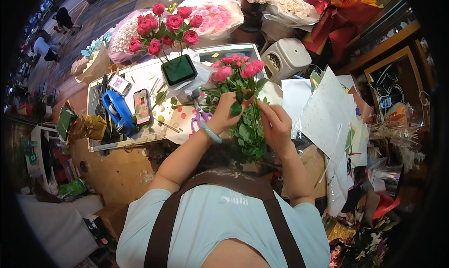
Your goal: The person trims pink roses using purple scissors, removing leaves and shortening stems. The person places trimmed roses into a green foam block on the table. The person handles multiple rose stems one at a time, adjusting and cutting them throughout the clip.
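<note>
My left hand, a pale bangle on its wrist, is closed around the leafy stems of a bunch of pink roses. My right hand is at the right side of the same stems, thumb and forefinger close together by the leaves; whether they pinch a stem or leaf I cannot tell. Leafy stems hang down between both forearms. Purple-handled scissors lie just left of my left hand. Further back, more pink roses stand upright in a block of dark green floral foam set in white wrapping.
On the white worktable are a blue tape dispenser, two phones and petals. Wrapped bouquets line its far side. A white stool stands back right, with sheets of wrapping paper at right. People walk outside, far left.
</note>
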Motion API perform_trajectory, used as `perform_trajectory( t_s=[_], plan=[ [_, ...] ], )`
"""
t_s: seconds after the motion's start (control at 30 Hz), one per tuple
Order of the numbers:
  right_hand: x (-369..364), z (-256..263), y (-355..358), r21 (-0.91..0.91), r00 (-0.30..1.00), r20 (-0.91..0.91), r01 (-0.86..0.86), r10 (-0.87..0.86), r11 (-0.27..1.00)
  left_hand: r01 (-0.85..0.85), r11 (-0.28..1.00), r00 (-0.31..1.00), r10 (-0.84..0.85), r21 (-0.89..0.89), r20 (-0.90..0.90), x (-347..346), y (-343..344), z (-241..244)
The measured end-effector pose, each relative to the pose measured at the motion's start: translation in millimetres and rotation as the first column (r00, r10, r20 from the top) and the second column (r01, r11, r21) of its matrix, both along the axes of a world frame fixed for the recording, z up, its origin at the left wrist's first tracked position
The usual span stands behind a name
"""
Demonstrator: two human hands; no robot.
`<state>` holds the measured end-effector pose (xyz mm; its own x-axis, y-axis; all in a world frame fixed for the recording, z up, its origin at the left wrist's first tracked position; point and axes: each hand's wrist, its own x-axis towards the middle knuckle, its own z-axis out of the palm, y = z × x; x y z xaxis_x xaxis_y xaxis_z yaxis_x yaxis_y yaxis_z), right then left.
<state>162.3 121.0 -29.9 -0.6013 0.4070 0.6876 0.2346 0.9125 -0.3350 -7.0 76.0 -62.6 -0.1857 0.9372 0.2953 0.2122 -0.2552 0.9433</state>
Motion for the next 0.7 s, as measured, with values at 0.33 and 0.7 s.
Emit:
perform_trajectory(
  t_s=[0.33,0.7],
  plan=[
    [-22,9,19,0.332,0.968,0.25,-0.079,-0.007,0.94,0.039,0.994,0.941,-0.003,0.102,-0.337,-8,-6,-2],
    [2,-28,7,0.129,0.99,-0.128,-0.047,0.063,0.991,0.206,0.957,0.942,-0.25,-0.202,-0.223,-20,-13,34]
  ],
)
